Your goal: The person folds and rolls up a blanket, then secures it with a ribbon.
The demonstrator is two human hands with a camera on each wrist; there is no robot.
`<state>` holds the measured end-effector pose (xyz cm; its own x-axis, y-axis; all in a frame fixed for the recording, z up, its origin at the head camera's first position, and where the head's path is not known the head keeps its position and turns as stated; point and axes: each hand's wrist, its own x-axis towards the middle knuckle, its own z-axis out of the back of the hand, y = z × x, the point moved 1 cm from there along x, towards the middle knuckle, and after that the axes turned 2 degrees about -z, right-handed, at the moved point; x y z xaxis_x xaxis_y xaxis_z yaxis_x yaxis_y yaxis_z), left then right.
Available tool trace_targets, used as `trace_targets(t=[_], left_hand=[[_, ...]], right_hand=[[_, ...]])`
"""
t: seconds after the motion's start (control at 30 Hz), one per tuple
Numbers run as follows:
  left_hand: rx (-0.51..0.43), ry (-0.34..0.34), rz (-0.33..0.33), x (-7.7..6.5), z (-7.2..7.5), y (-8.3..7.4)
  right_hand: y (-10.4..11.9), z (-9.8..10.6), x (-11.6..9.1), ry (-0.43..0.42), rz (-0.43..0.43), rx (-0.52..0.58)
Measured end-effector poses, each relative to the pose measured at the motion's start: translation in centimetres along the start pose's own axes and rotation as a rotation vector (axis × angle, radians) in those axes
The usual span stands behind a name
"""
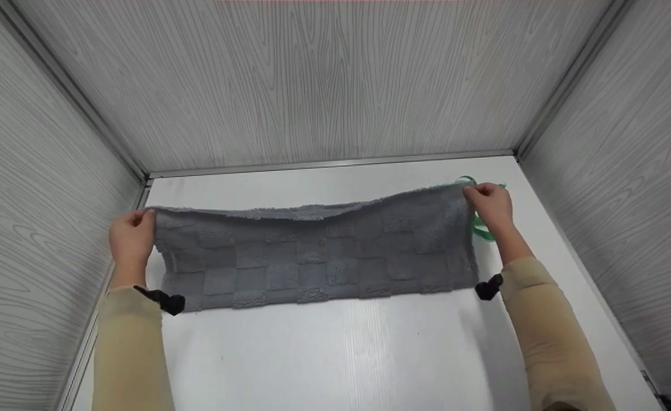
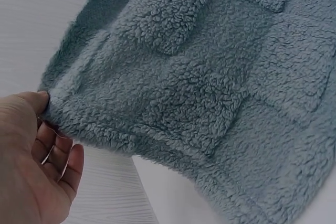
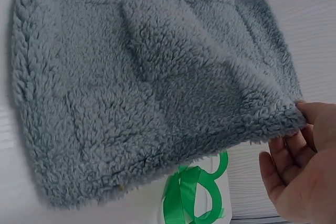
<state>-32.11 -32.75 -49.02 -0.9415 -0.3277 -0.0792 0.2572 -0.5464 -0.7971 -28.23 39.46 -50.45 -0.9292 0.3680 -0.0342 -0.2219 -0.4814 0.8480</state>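
A grey fluffy towel (image 1: 312, 257) with a raised checkered pattern is stretched wide between both hands. My left hand (image 1: 132, 240) pinches its far left corner between thumb and finger; in the left wrist view the other fingers of that hand (image 2: 39, 156) curl loosely below the edge. At the far right corner, my right hand (image 1: 490, 204) pinches the fabric the same way, as the right wrist view of the hand (image 3: 302, 156) also shows. The far edge sags in the middle between the two grips. The near edge hangs low, close over the white table (image 1: 324, 354).
Green ribbon (image 1: 484, 229) lies in loops on the table behind the towel's right end, partly hidden by it; the right wrist view shows the ribbon (image 3: 210, 198) below the towel's edge. Grey wood-grain panels (image 1: 324, 85) wall the table at the back and both sides.
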Motion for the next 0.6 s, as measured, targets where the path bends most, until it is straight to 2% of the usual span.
trace_targets(t=[0.2,0.37,0.6], left_hand=[[0.107,0.019,0.063,0.5,-1.3,-0.3],[0.087,0.018,0.102,0.4,-1.8,-0.3],[0.075,0.047,0.117,0.1,-2.4,-0.5]], right_hand=[[0.0,-1.3,0.9,0.003,-0.081,-0.126],[-0.1,-1.7,1.0,-0.009,-0.128,-0.117],[-0.3,-1.9,0.9,-0.005,-0.137,-0.09]])
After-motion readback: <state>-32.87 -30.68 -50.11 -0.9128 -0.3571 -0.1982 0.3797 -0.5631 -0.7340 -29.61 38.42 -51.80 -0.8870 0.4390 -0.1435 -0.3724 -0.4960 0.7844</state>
